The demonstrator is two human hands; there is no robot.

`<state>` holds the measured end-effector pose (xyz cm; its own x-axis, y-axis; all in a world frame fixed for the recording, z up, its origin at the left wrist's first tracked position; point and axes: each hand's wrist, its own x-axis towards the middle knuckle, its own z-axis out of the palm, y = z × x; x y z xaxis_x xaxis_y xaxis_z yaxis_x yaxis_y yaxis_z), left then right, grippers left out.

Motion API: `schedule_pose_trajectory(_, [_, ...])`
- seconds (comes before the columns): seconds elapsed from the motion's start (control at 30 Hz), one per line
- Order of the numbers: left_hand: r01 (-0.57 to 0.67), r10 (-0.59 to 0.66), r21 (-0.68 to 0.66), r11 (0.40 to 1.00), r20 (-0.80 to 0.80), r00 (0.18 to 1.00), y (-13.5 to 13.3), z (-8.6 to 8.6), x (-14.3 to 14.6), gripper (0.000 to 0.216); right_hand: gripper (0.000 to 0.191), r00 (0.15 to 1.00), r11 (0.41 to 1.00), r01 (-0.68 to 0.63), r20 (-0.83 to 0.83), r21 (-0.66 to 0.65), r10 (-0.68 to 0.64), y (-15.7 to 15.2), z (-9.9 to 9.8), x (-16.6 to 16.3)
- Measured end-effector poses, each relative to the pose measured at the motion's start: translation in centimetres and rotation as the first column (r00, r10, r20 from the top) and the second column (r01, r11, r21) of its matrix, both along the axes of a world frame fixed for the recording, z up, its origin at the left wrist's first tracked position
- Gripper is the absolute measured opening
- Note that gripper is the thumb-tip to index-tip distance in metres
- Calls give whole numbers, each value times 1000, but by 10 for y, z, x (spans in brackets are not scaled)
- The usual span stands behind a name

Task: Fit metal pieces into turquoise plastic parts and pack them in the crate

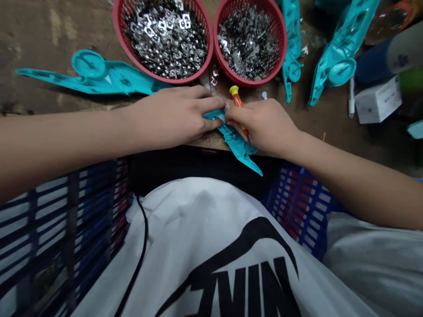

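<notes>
A teal moulded plastic part (237, 141) lies at the table's near edge, its pointed end sticking out past the edge. My left hand (180, 115) reaches in from the left and presses its fingers on the upper end of this part. In my right hand (269, 125) a small screwdriver (237, 97) with a yellow and orange handle is tucked between the fingers, its shaft slanting down to the right. The thumb and forefinger of that hand are pinched together at the part, close to the left fingertips. Whatever lies between them is too small to make out.
Two red baskets, one left (205, 66) and one right (220, 66), hold small metal pieces just beyond my hands. More teal parts lie left (115, 78) and right (340, 57). A white box (378, 100) stands at right. Blue crates (69, 211) flank my lap.
</notes>
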<state>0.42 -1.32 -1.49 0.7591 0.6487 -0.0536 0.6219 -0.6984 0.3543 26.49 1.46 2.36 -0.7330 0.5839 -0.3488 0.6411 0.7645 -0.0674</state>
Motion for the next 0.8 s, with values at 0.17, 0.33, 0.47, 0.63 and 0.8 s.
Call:
schedule_pose_trajectory(0.17, [1, -2, -1, 1000, -47, 999, -1, 10, 0, 43, 52, 992, 999, 10, 123, 46, -16, -6, 13, -6])
schedule_pose_trajectory(0.33, [-4, 13, 54, 999, -171, 985, -3, 21, -2, 49, 61, 996, 995, 71, 48, 63, -74, -4, 34, 4])
schedule_pose_trajectory(0.47, [-90, 108, 100, 991, -198, 974, -9, 29, 2, 45, 57, 981, 997, 65, -184, -29, -69, 4, 45, 20])
schedule_pose_trajectory(0.63, [-79, 127, 175, 981, -279, 952, -12, 32, 4, 46, 55, 969, 987, 147, -188, -70, -157, 11, 29, 30])
schedule_pose_trajectory(0.8, [-86, 155, 243, 966, -282, 947, -11, 29, 0, 43, 45, 968, 978, 139, -189, -157, -168, 12, 8, 31])
